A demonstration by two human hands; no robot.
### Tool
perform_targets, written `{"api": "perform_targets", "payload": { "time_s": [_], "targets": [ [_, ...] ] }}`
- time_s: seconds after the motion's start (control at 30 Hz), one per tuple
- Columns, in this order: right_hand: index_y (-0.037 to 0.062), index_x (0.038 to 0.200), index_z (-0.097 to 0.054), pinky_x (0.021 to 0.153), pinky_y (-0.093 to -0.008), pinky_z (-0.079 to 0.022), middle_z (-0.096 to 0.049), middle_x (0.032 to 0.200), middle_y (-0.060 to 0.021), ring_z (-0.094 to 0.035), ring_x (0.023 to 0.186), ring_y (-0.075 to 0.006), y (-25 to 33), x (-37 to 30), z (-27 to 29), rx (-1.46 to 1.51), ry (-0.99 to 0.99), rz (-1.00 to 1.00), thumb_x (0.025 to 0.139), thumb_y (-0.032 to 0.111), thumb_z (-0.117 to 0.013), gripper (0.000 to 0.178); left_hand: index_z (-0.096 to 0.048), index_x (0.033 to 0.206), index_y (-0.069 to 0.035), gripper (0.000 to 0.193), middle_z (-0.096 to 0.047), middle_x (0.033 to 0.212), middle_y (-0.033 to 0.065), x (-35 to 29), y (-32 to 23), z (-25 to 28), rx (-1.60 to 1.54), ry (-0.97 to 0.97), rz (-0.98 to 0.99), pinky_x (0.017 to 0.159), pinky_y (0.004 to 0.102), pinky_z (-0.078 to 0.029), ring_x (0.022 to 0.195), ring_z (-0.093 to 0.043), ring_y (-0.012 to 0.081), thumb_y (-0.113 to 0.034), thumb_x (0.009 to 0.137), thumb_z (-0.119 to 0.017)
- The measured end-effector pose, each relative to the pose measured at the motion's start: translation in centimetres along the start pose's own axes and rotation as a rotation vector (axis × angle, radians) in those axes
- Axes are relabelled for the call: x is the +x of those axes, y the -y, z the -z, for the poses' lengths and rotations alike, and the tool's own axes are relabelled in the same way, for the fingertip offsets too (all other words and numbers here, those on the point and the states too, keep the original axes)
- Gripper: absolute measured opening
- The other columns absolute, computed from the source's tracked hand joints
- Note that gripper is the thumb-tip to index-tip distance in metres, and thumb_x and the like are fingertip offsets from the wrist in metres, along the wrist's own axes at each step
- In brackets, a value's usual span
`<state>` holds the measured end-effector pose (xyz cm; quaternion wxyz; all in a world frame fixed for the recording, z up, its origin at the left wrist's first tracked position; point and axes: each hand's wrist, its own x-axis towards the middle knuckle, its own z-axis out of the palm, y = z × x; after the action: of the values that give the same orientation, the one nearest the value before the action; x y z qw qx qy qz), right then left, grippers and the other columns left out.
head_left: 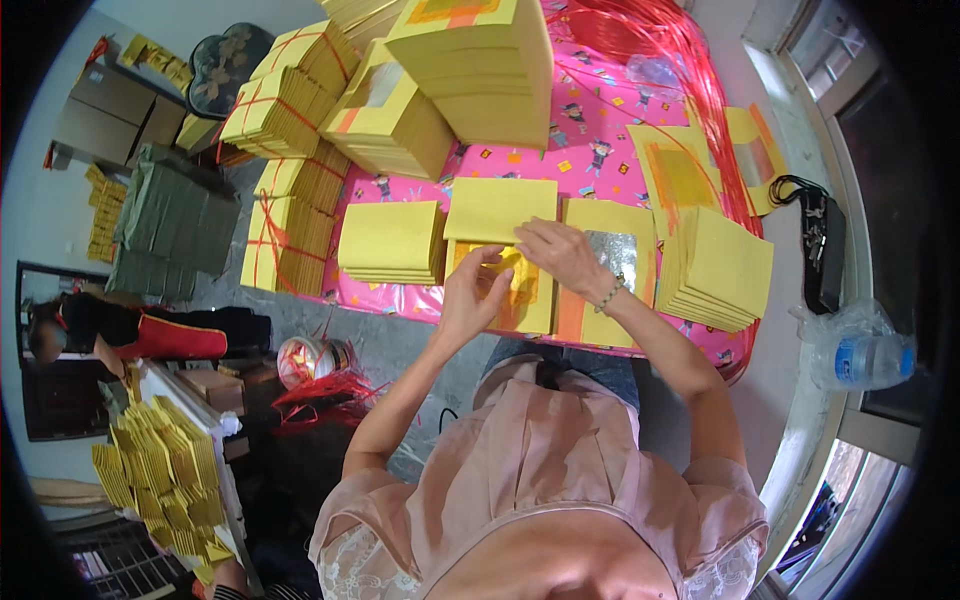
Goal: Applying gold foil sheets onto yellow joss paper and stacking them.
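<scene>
In front of me on the table lies a yellow paper sheet (500,208), its upper part plain and apparently folded over. Below its edge shows a gold-and-orange patch (525,285) on yellow paper. My right hand (565,255) has its fingers closed at the lower edge of the plain part. My left hand (472,298) is held over the left side of the patch, thumb and fingers curved apart with nothing between them. To the right lies a yellow sheet with a silver patch (612,250). A small stack of folded yellow paper (392,240) sits to the left.
Red-tied yellow bundles (290,230) and tall paper stacks (485,80) stand at the left and far side of the pink tablecloth (590,100). Another stack (712,275) is at right. Red strings (690,60) trail down beside it. A person (160,330) works at left.
</scene>
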<state>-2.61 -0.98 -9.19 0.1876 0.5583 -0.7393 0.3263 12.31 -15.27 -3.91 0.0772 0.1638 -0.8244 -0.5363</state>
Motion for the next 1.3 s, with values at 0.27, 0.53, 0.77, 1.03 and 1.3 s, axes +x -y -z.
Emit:
{"api": "perform_targets", "payload": {
  "time_s": [0.27,0.53,0.77,1.03,1.3],
  "targets": [
    [0.0052,0.102,-0.070,0.089,-0.0412,-0.055,-0.070,0.101,-0.0065,-0.069,0.097,-0.0228,0.8,0.9,1.3,-0.064,-0.022,0.074,0.086,0.018,-0.071,0.021,-0.050,0.121,0.001,0.032,-0.068,0.098,0.0084,4.2,1.2,-1.5,-0.879,-0.155,0.257,0.071,0.0264,-0.058,0.082,-0.069,0.0131,-0.020,0.099,-0.063],
    [0.0067,0.116,-0.068,0.094,-0.0440,-0.051,-0.066,0.115,-0.0134,-0.064,0.109,-0.0315,1.1,4.1,3.6,0.048,-0.113,-0.150,0.090,0.019,-0.069,0.029,-0.056,0.114,0.002,0.022,-0.070,0.101,0.0128,3.4,0.3,-0.1,-0.759,-0.313,0.102,0.068,0.0314,-0.062,0.083,-0.071,0.0189,-0.012,0.099,-0.058],
    [0.0015,0.129,-0.058,0.087,-0.0302,-0.052,-0.062,0.122,-0.0110,-0.061,0.109,-0.0188,0.3,9.3,-0.7,1.078,0.051,-0.715,0.094,0.016,-0.066,0.038,-0.056,0.116,0.000,0.024,-0.072,0.097,0.0108,1.9,0.8,6.6,-0.840,-0.386,0.016,0.065,0.0293,-0.061,0.079,-0.072,0.0162,-0.011,0.096,-0.062],
    [0.0005,0.125,-0.061,0.077,-0.0252,-0.050,-0.065,0.111,-0.0050,-0.059,0.088,-0.0079,2.9,14.2,-7.0,0.894,0.357,-0.608,0.094,0.014,-0.067,0.035,-0.043,0.134,0.002,0.060,-0.066,0.105,0.0126,1.8,5.8,14.2,-0.554,-0.852,-0.002,0.077,0.0276,-0.053,0.090,-0.065,0.0160,-0.015,0.088,-0.076],
    [0.0046,0.123,-0.063,0.080,-0.0342,-0.050,-0.067,0.107,-0.0124,-0.060,0.084,-0.0193,3.4,13.9,-10.8,0.596,0.346,-0.496,0.090,0.020,-0.067,0.036,-0.052,0.126,0.004,0.052,-0.068,0.105,0.0148,2.3,12.2,16.2,-0.061,-0.719,0.030,0.079,0.0272,-0.053,0.092,-0.065,0.0159,-0.010,0.083,-0.079]
  ]
}}
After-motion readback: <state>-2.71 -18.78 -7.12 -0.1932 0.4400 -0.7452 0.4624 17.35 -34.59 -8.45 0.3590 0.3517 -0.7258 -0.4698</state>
